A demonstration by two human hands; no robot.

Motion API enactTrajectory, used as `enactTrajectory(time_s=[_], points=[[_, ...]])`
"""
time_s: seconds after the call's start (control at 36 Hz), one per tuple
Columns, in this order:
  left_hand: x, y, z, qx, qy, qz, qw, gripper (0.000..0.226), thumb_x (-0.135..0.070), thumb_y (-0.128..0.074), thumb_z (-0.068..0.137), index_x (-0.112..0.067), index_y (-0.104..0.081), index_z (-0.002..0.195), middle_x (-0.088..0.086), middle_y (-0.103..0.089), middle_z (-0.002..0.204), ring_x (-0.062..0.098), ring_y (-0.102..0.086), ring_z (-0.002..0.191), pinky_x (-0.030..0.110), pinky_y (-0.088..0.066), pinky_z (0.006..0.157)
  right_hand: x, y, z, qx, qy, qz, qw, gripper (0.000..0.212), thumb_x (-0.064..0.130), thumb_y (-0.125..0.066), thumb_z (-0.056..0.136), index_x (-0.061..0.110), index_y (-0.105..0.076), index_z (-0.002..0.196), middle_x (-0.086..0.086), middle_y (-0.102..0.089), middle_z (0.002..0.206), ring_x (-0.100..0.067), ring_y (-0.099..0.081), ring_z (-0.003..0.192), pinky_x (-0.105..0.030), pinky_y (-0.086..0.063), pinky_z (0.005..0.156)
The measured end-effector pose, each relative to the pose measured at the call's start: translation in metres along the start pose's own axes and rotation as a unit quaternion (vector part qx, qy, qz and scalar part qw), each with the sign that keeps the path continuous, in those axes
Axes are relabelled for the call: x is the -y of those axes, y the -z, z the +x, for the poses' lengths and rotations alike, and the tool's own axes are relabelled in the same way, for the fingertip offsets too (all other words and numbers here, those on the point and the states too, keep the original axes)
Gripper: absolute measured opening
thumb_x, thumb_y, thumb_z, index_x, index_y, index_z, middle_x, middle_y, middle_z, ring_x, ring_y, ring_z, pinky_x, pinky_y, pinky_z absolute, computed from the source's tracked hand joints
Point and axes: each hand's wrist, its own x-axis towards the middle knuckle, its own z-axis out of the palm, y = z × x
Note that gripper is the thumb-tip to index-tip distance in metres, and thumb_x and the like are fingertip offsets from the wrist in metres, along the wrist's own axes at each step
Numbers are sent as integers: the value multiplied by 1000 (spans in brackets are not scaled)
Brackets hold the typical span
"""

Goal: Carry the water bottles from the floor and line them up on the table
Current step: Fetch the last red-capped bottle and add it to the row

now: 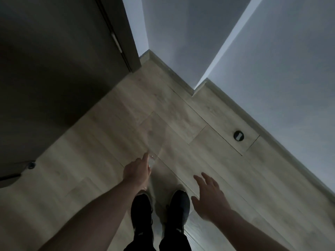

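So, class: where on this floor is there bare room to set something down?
Bare planks lie between the dark door and the baseboard, short of the round doorstop. It is crowded near the shoes, left hand and right hand.

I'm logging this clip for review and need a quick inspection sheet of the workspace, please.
Surface: pale wood-look floor; no table in view.
Job's things: a faint, motion-blurred clear bottle at the left hand.
Clutter: round dark floor fitting.
Grippers: left hand closed on the bottle; right hand open, empty.
Cables: nothing seen.
Surroundings: dark door, grey walls, black shoes.
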Motion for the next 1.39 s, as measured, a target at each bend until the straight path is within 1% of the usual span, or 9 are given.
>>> enactTrajectory(time_s=[0.17,0.31,0.56,0.67,0.78,0.86,1.0,1.22,1.39], points=[[-4,50,-67,-8,22,-43,999,43,-40,-46,101,-19,-38,137,5,-68,111,27,-69,98,36,-51,77,22,37,-56,-15,4,34,999,73,31,-56,95,29,-16,156,2,-5,165,-27,-8,152,-47,-25,118],[-16,133,-162,-10,37,-89,995,45,-45,-51,99,-20,-39,135,2,-69,112,22,-69,99,35,-54,78,58,85,-144,-31,26,81,996,71,32,-54,94,29,-18,155,1,-8,165,-28,-9,151,-49,-25,118],[-24,304,-347,-58,-63,-105,991,41,-48,-56,97,-24,-43,128,-2,-68,111,17,-67,96,30,-52,76,83,162,-341,-85,35,88,992,77,41,-57,95,33,-11,157,2,0,167,-31,-2,153,-50,-19,122],[-20,355,-411,-93,-125,-114,981,36,-53,-57,95,-29,-45,119,-9,-65,99,10,-63,83,25,-50,69,85,171,-417,-117,19,98,988,75,41,-56,96,33,-13,157,2,1,167,-30,-1,153,-49,-17,123],[-15,389,-455,-112,-171,-107,973,37,-61,-55,93,-32,-44,113,-9,-64,94,11,-63,80,28,-51,66,87,165,-481,-154,-2,152,976,74,40,-58,95,33,-18,156,2,-3,166,-27,-5,153,-47,-19,122],[-13,408,-480,-118,-205,-94,967,36,-60,-53,92,-32,-45,114,-7,-64,95,15,-62,81,30,-44,65,87,157,-519,-191,-15,181,965,74,41,-60,93,30,-23,156,0,-7,166,-26,-10,152,-44,-20,122],[-21,425,-521,-136,-241,-57,959,36,-54,-53,92,-29,-50,118,-3,-69,102,23,-66,96,33,-47,75,80,134,-565,-236,-35,226,945,74,44,-60,93,33,-23,155,2,-7,166,-25,-9,152,-44,-20,122],[-64,419,-581,-147,-355,-4,923,22,-51,-58,90,-34,-46,96,-12,-61,86,9,-59,77,32,-51,70,37,95,-627,-310,-71,295,901,75,44,-60,92,32,-21,155,3,-7,166,-24,-6,152,-41,-18,122],[-142,380,-639,-175,-419,47,890,22,-50,-55,91,-30,-45,92,-10,-62,80,11,-62,73,31,-52,64,-37,29,-693,-346,-120,319,874,78,46,-59,91,37,-16,156,6,-1,166,-27,2,153,-44,-15,123]])
